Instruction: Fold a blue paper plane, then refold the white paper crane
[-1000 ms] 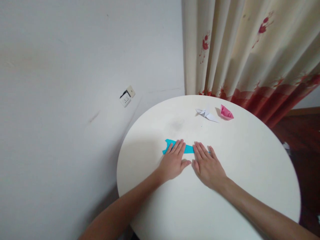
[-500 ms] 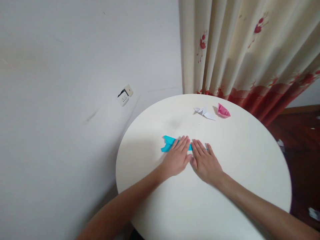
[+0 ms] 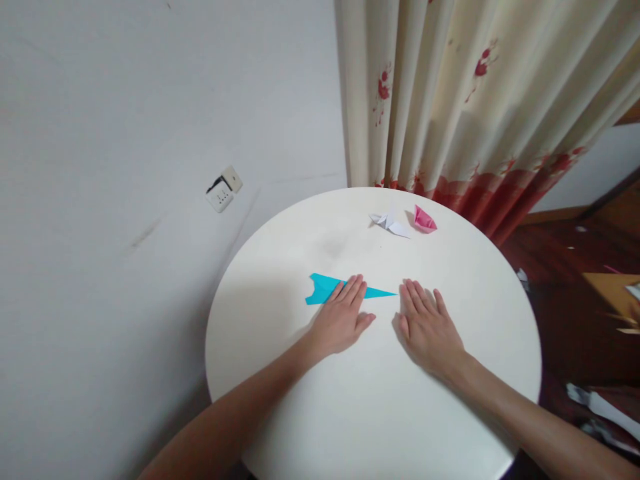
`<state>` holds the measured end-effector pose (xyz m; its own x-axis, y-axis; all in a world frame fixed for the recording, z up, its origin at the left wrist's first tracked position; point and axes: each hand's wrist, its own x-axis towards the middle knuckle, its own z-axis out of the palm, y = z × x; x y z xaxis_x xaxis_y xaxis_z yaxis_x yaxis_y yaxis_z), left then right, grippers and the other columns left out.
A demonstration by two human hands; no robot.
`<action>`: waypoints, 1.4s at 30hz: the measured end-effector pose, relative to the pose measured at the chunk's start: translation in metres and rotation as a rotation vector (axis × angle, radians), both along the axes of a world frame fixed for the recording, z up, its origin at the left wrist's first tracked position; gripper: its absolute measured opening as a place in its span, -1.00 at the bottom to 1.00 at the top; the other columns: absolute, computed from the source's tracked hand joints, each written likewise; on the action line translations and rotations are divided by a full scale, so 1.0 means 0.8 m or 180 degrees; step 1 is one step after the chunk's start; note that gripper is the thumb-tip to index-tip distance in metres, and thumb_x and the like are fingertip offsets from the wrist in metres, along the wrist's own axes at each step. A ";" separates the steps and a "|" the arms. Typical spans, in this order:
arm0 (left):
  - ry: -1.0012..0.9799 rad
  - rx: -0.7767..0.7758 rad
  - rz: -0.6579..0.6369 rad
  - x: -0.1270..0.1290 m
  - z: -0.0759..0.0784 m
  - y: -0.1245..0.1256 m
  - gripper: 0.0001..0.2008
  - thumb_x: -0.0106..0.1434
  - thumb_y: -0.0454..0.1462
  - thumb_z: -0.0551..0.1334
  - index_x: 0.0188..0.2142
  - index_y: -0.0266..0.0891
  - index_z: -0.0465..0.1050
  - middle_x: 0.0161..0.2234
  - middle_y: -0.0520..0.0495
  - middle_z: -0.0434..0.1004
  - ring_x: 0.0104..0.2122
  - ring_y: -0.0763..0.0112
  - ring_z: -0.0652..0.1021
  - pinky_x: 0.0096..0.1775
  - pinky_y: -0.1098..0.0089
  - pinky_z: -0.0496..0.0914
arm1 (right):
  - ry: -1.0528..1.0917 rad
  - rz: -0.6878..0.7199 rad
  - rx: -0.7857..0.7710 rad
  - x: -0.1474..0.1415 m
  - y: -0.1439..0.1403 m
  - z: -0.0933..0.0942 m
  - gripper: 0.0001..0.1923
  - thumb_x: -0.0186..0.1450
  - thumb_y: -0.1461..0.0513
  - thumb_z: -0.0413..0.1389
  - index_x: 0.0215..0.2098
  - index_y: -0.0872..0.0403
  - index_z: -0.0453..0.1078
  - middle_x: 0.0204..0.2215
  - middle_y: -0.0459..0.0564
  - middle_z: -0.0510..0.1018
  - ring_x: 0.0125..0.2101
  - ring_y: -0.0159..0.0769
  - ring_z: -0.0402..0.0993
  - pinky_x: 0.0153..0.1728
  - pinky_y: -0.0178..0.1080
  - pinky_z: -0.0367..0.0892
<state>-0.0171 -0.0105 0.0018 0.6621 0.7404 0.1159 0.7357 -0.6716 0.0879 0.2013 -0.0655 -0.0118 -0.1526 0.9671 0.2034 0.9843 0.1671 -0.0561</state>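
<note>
Right hand now beside tapered blue paper, left hand atop, fingers outstretched.

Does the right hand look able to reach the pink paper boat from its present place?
Probably yes: the right hand is spread on the white table, and nothing stands between it and the pink paper boat. The white folded paper lies left of the boat, seemingly out of the way.

Folded paper is lying on the tbl w/ the L hand resting on it. R hand is lying just right of the paper's tip. Far side, a paper bird is sitting left of a paper boat. Curtain is hanging behind.
</note>
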 end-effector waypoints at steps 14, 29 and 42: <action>-0.0001 0.0048 -0.0048 -0.001 -0.005 0.003 -0.38 0.43 -0.12 -0.04 0.39 -0.35 -0.06 0.42 -0.24 -0.14 0.41 0.20 -0.06 0.35 0.09 -0.02 | 0.0187 0.0549 -0.0076 -0.058 0.032 -0.004 -0.33 0.48 0.06 -0.29 0.41 0.32 -0.07 0.41 0.22 -0.07 0.41 -0.08 -0.22 0.35 0.07 -0.21; -0.0238 0.0781 0.1019 -0.062 0.010 0.021 -0.39 0.47 -0.16 -0.12 0.35 -0.59 -0.07 0.38 -0.49 -0.06 0.40 0.05 -0.06 0.32 -0.04 0.02 | 0.0262 0.0487 -0.0077 -0.058 0.029 -0.001 -0.33 0.47 0.09 -0.28 0.41 0.34 -0.08 0.40 0.23 -0.05 0.40 -0.07 -0.19 0.35 0.10 -0.25; 0.0025 0.0067 -0.0031 0.004 -0.008 0.011 -0.38 0.46 -0.04 -0.08 0.38 -0.32 -0.03 0.42 -0.27 -0.10 0.40 0.16 -0.04 0.34 0.03 -0.01 | 0.0209 0.0502 -0.0076 -0.056 0.031 -0.001 -0.35 0.44 0.14 -0.22 0.41 0.30 -0.06 0.40 0.20 -0.05 0.40 -0.06 -0.18 0.35 0.15 -0.28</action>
